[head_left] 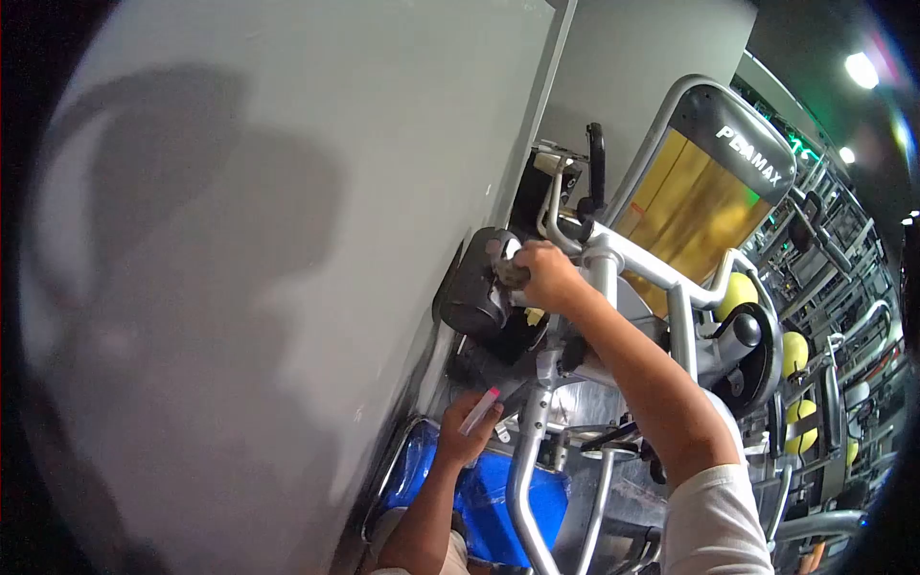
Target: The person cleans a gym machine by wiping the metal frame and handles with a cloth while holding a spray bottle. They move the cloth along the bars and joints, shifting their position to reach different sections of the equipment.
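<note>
My right hand is closed around a crumpled greyish cloth. The cloth touches the end of a black padded roller on a gym machine, beside the wall. Lower down, my left hand grips a slim, translucent tube with a pink end, held at a slant. What the tube contains cannot be made out. Silver frame bars of the machine run just right of my left hand. Below that hand lies a blue surface with a glossy, plastic-like cover.
A grey wall fills the left side and carries a large shadow. A machine tower with a PLAMAX panel stands behind the bars. Yellow balls and several more gym machines are at the right. A dark round part juts out near my right forearm.
</note>
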A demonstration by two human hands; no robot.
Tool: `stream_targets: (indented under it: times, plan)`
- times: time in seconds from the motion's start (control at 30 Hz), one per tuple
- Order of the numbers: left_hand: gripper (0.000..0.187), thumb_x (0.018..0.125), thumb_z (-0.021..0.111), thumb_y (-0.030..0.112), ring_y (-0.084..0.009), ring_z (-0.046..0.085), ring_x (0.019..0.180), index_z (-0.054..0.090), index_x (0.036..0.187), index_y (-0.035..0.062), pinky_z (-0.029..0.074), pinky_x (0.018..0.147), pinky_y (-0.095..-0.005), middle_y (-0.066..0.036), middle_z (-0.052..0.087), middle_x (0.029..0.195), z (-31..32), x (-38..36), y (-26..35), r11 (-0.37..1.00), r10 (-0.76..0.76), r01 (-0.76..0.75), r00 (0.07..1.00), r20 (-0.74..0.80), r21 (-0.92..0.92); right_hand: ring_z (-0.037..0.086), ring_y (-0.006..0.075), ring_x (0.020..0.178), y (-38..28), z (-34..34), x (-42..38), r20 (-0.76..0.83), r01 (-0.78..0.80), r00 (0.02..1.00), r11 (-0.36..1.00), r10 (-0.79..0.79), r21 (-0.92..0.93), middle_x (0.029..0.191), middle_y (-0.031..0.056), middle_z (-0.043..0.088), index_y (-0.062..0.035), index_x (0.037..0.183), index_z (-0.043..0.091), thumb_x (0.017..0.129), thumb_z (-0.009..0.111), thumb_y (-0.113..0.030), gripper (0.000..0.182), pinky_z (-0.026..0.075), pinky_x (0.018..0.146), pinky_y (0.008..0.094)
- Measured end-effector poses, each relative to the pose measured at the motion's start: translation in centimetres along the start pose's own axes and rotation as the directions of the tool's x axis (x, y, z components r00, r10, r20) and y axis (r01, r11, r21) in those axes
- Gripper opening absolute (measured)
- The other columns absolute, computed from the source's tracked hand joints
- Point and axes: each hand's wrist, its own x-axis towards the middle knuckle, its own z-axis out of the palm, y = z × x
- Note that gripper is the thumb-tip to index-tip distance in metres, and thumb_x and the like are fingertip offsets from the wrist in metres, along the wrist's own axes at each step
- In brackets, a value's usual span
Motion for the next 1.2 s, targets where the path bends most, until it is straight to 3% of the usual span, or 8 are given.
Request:
stream_targets:
  times: [0.13, 0.23, 0.37, 0.43, 0.47, 0.87, 1.0, 1.2]
  plan:
    - [0.024, 0.091, 0.075, 0.028, -0.0077, 0.055, 0.063, 0.066, 0.086, 0.0066, 0.044, 0.057, -0.0270, 0.003, 0.058, 0.066, -0.3, 0.1, 0.4, 0.999, -0.019, 0.018, 0.999, 0.034, 0.051, 0.062, 0.0407, 0.105, -1.6, -2.8, -1.4, 0.188, 0.211, 0.958, 0.976, -0.218, 0.056, 0.101, 0.0203, 0.066, -0.0005, 0.093, 0.071, 0.066, 0.066, 0.000, 0.028, 0.051, 0.090, 0.0443]
    - [0.025, 0.091, 0.075, 0.028, -0.0081, 0.054, 0.061, 0.063, 0.082, 0.0072, 0.043, 0.055, -0.0279, 0.002, 0.058, 0.066, -0.7, -0.1, 0.8, 0.997, -0.068, 0.066, 0.997, 0.032, 0.050, 0.065, 0.0420, 0.099, -0.8, -4.6, 0.4, 0.348, 0.090, 0.927, 0.982, -0.143, 0.166, 0.100, 0.0214, 0.068, -0.0026, 0.096, 0.072, 0.067, 0.066, -0.002, 0.030, 0.053, 0.088, 0.0445]
    - [0.027, 0.090, 0.075, 0.028, -0.0086, 0.054, 0.057, 0.061, 0.079, 0.0078, 0.043, 0.052, -0.0288, 0.001, 0.059, 0.065, -0.6, 0.1, -0.1, 0.998, -0.056, 0.056, 0.998, 0.014, 0.043, 0.066, 0.0406, 0.105, 0.7, -1.3, 3.2, -0.202, -0.142, 0.965, 0.981, 0.166, 0.132, 0.106, 0.0249, 0.069, -0.0059, 0.115, 0.071, 0.073, 0.061, -0.006, 0.043, 0.053, 0.093, 0.0426]
    - [0.026, 0.090, 0.075, 0.028, -0.0089, 0.055, 0.057, 0.061, 0.081, 0.0079, 0.044, 0.051, -0.0289, 0.001, 0.059, 0.065, -0.8, 0.3, -0.4, 0.999, -0.030, 0.030, 1.000, 0.009, 0.044, 0.063, 0.0427, 0.109, 1.0, 0.8, 3.7, 0.139, -0.286, 0.950, 0.958, 0.280, 0.025, 0.115, 0.0222, 0.066, -0.0092, 0.125, 0.066, 0.076, 0.061, -0.009, 0.049, 0.052, 0.097, 0.0461]
    - [0.026, 0.090, 0.075, 0.028, -0.0090, 0.056, 0.057, 0.062, 0.081, 0.0079, 0.044, 0.051, -0.0290, 0.001, 0.060, 0.065, -0.8, 0.3, -0.6, 0.999, -0.021, 0.021, 1.000, 0.005, 0.045, 0.061, 0.0435, 0.111, 1.0, 2.2, 3.6, 0.058, -0.304, 0.950, 0.952, 0.306, -0.042, 0.122, 0.0193, 0.062, -0.0122, 0.127, 0.066, 0.076, 0.062, -0.007, 0.052, 0.052, 0.096, 0.0499]
    - [0.023, 0.091, 0.074, 0.027, -0.0102, 0.057, 0.063, 0.065, 0.087, 0.0068, 0.045, 0.056, -0.0295, -0.001, 0.061, 0.070, -1.2, 0.3, 0.1, 0.997, 0.002, -0.002, 1.000, -0.007, 0.084, 0.062, 0.0425, 0.105, -1.1, -4.5, 1.2, 0.448, 0.138, 0.874, 0.980, -0.188, 0.141, 0.108, 0.0237, 0.064, -0.0023, 0.128, 0.063, 0.075, 0.060, 0.000, 0.054, 0.050, 0.094, 0.0434]
    - [0.022, 0.091, 0.074, 0.026, -0.0104, 0.058, 0.067, 0.065, 0.086, 0.0064, 0.046, 0.059, -0.0301, -0.001, 0.061, 0.071, -1.2, 0.1, 0.2, 0.995, -0.093, 0.092, 0.995, 0.034, 0.034, 0.061, 0.0427, 0.113, 2.8, -0.9, 3.9, 0.021, -0.148, 0.989, 0.988, 0.147, 0.049, 0.118, 0.0226, 0.063, -0.0102, 0.124, 0.067, 0.078, 0.060, -0.008, 0.047, 0.051, 0.096, 0.0478]
    - [0.023, 0.092, 0.073, 0.027, -0.0096, 0.057, 0.064, 0.066, 0.087, 0.0057, 0.045, 0.057, -0.0283, 0.000, 0.061, 0.071, -1.3, 0.2, 0.6, 0.995, -0.099, 0.099, 0.995, 0.030, -0.001, 0.056, 0.0455, 0.117, 1.4, 0.3, 3.5, 0.266, -0.232, 0.916, 0.937, 0.300, -0.261, 0.128, 0.0191, 0.058, -0.0062, 0.117, 0.068, 0.081, 0.064, -0.011, 0.037, 0.051, 0.096, 0.0559]
